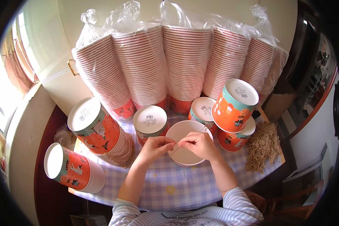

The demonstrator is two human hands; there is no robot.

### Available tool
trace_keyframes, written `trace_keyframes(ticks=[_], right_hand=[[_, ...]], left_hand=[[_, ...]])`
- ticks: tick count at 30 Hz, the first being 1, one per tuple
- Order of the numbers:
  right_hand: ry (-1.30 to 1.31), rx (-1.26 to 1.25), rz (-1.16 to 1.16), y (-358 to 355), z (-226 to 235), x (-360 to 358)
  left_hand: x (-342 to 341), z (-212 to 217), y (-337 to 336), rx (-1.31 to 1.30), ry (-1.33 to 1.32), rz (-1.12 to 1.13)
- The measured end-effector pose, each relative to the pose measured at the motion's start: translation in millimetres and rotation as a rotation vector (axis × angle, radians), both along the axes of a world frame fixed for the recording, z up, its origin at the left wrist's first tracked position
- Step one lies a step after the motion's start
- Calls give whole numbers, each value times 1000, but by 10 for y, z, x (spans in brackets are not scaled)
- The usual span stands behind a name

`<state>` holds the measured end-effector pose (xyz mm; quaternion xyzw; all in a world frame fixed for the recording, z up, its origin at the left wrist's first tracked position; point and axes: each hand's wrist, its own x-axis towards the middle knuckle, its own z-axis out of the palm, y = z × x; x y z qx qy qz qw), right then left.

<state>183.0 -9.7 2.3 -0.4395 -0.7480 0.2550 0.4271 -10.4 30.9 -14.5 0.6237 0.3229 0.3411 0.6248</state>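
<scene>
Over an open paper bucket (184,155) with a white inside, my two hands meet at the fingertips. My left hand (159,146) pinches a thin beige string (174,151). My right hand (197,145) pinches the same string close by, and a thin end seems to stick up past its knuckles. Whether the string passes through the bucket's wall cannot be made out. Just beyond my left hand stands an upturned orange and green bucket (150,119). Another upturned bucket (203,109) sits behind the open one.
Tall stacks of buckets in clear plastic (186,60) line the back. Two upturned buckets (235,105) are piled at the right, beside a heap of beige strings (263,147). Leaning bucket stacks (98,128) stand at the left, one (74,167) near the edge of the checked tablecloth (154,192).
</scene>
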Motion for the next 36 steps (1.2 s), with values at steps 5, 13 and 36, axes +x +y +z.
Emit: trace_keyframes(ticks=[5, 13, 36], right_hand=[[130, 70, -23, -4, 33, -57], [174, 87, 22, 30, -90, -151], [-38, 20, -61, 7, -124, -210]], left_hand=[[19, -7, -28, 34, 44, -64], [13, 20, -58, 81, 125, -14], [-90, 42, 51, 31, 68, -8]])
